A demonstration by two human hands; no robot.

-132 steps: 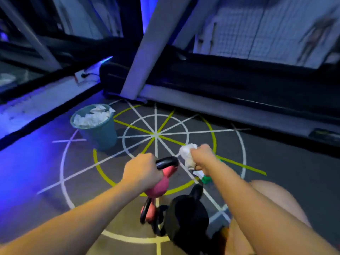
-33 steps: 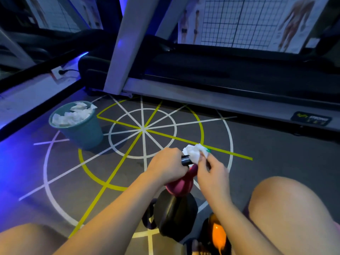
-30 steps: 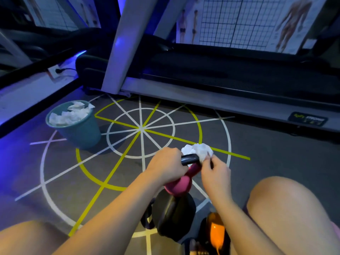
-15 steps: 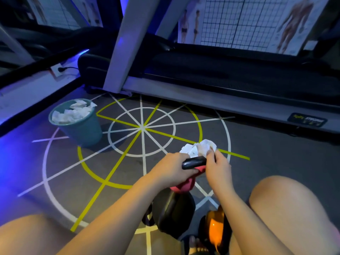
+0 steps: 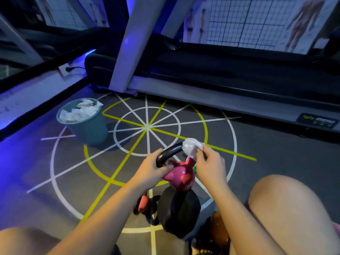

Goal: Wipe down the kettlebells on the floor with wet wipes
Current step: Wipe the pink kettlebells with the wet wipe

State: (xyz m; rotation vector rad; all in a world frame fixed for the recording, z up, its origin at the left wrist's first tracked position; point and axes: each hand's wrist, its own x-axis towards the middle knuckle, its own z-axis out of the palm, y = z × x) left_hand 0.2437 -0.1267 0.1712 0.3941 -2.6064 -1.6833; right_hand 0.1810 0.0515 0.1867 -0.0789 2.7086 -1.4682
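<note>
**Head view: pink kettlebell gripped at its handle, wipe pinched onto the handle's far end**

Far beyond both grips, well apart: treadmill (image 5: 220, 74), long dark deck across the back, grey upright slanting up from it. Under everything: grey floor (image 5: 266, 153), painted with white and yellow circles and spokes. Nearer the wearer than the grips, off to the right: bare knee (image 5: 294, 208), large in the corner.

Well to the left of the left grip and farther away: teal bin (image 5: 88, 129), upright, filled to the rim with crumpled used wipes (image 5: 79, 112).

Just below the grips, toward the wearer: black kettlebell (image 5: 180, 208) on the floor. Flanked by a small red kettlebell (image 5: 142, 202) at its left and an orange kettlebell (image 5: 219, 230) at its right, the latter partly hidden by the right forearm.

Between the two grips: pink kettlebell (image 5: 179, 177), tilted, body directly over the black one; touching it or not, cannot tell.

Left hand (image 5: 152, 172): fingers curled tight round the near, left end of the black handle (image 5: 170, 151).

Right hand (image 5: 209, 166): thumb and fingertips pinching a bunched white wet wipe (image 5: 191, 147), pressed onto the far, right end of that handle.

Just under the right grip, mostly hidden: green object (image 5: 194, 167), too little showing to name.
</note>
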